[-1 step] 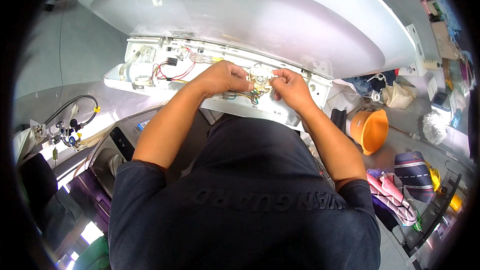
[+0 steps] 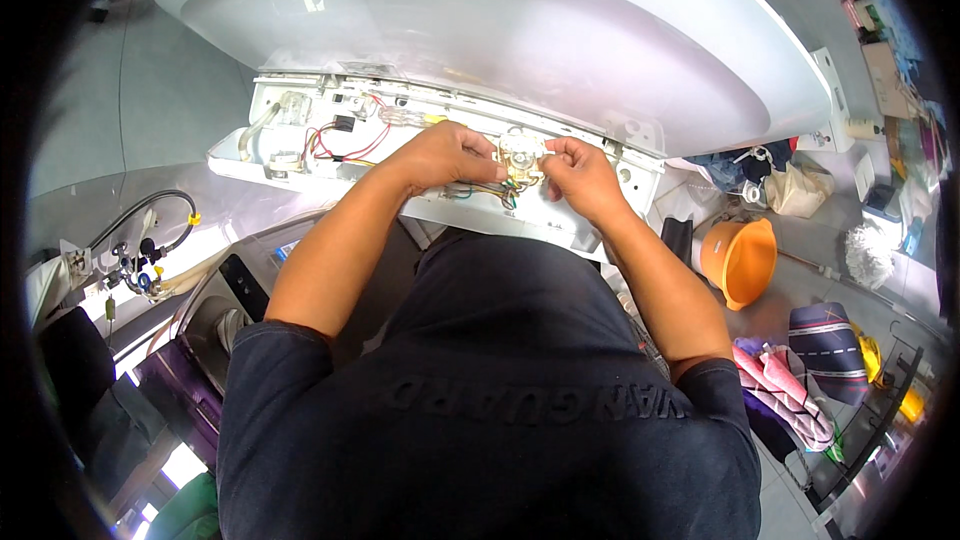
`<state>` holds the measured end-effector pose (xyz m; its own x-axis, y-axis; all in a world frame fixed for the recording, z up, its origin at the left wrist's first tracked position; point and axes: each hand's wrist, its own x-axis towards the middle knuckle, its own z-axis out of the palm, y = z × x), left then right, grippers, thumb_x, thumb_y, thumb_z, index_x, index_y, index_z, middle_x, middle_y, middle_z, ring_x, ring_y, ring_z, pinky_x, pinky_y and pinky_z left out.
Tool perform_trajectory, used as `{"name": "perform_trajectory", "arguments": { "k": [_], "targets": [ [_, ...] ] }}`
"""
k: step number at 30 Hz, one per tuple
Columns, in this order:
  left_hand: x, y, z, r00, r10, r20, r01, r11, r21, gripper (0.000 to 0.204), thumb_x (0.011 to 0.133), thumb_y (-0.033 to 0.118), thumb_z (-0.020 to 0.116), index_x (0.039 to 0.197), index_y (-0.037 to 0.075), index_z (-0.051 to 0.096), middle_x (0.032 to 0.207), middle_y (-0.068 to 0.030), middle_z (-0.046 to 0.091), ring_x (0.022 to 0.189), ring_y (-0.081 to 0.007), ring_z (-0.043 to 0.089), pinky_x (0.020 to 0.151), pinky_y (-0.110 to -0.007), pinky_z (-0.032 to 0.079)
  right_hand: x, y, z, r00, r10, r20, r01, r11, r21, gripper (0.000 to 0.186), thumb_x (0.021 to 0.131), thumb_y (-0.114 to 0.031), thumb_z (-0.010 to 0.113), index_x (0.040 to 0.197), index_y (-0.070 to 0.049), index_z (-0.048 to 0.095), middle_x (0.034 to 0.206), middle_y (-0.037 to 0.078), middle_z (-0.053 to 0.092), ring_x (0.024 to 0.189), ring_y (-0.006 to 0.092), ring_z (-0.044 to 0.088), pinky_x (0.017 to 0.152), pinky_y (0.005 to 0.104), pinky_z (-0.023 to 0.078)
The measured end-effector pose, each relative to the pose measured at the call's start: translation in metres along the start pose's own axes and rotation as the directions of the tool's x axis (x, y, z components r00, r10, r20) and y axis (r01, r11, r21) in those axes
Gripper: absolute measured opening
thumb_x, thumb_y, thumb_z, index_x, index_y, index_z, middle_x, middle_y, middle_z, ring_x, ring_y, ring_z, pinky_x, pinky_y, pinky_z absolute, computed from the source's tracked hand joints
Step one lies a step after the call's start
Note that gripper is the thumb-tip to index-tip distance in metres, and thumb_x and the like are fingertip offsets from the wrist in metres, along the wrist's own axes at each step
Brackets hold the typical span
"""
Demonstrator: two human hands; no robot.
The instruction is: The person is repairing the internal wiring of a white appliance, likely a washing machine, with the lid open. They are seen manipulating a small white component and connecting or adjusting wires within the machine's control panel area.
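Between my two hands is a clear plastic timer, a small roundish unit with several coloured wires running from its lower side. My left hand pinches its left side with thumb and fingers. On the opposite side, my right hand grips the edge with bent fingers. The timer is over a long white panel housing that lies open in front of me. Farther left in the housing are red wires and a black connector. My fingers partly cover the timer's sides.
A large pale curved cover rises behind the housing. At the left, black hoses and valves stand near a wall. An orange bucket is on the tiled floor at the right, with cloths and a dark rack nearer me.
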<state>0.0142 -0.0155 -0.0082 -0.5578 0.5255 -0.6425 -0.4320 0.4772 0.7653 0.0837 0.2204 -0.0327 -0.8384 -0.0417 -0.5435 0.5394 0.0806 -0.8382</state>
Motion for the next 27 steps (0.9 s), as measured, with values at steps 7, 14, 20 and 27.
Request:
{"name": "perform_trajectory", "arguments": {
  "k": [7,14,20,27],
  "targets": [
    [0.0007,-0.0020,-0.0012,1.000,0.001,0.002,-0.001,1.000,0.015,0.050,0.075,0.027,0.087,0.109,-0.007,0.071,0.098,-0.0144,0.073,0.088,-0.0183,0.067,0.081,-0.029,0.052,0.0000,-0.0004,0.0014,1.000,-0.022,0.003,0.022,0.999,-0.032,0.025,0.090,-0.016,0.068,0.106,0.004,0.064,0.067,0.003,0.064,0.054,0.0091,0.057,0.051,0.0257,0.045],
    [-0.0009,-0.0029,0.0002,1.000,0.020,-0.007,-0.020,1.000,-0.015,0.031,0.077,0.021,0.087,0.097,0.002,0.073,0.088,-0.0025,0.070,0.080,-0.0093,0.061,0.075,-0.024,0.047,0.0002,-0.0035,0.0016,1.000,0.008,0.012,-0.008,1.000,0.010,0.026,0.089,-0.014,0.066,0.108,0.004,0.064,0.070,0.002,0.065,0.054,0.0089,0.058,0.052,0.0248,0.045],
    [-0.0018,-0.0028,0.0000,0.999,0.035,-0.009,-0.035,0.999,0.012,0.034,0.078,0.024,0.086,0.098,0.000,0.073,0.088,-0.0033,0.070,0.081,-0.0099,0.061,0.075,-0.025,0.048,0.0053,0.0046,-0.0018,0.999,0.011,0.036,-0.011,1.000,0.010,0.028,0.089,-0.014,0.066,0.110,0.005,0.064,0.073,0.003,0.066,0.055,0.0087,0.058,0.053,0.0243,0.045],
    [-0.0020,-0.0026,-0.0002,0.999,0.045,-0.016,-0.044,0.998,0.038,0.038,0.077,0.028,0.086,0.100,0.000,0.074,0.089,-0.0052,0.071,0.081,-0.0120,0.062,0.077,-0.026,0.048,0.0064,0.0024,-0.0028,0.998,0.032,0.058,-0.032,0.999,-0.007,0.029,0.091,-0.014,0.066,0.113,0.006,0.064,0.075,0.004,0.067,0.056,0.0084,0.059,0.053,0.0243,0.046]
  ]
}}
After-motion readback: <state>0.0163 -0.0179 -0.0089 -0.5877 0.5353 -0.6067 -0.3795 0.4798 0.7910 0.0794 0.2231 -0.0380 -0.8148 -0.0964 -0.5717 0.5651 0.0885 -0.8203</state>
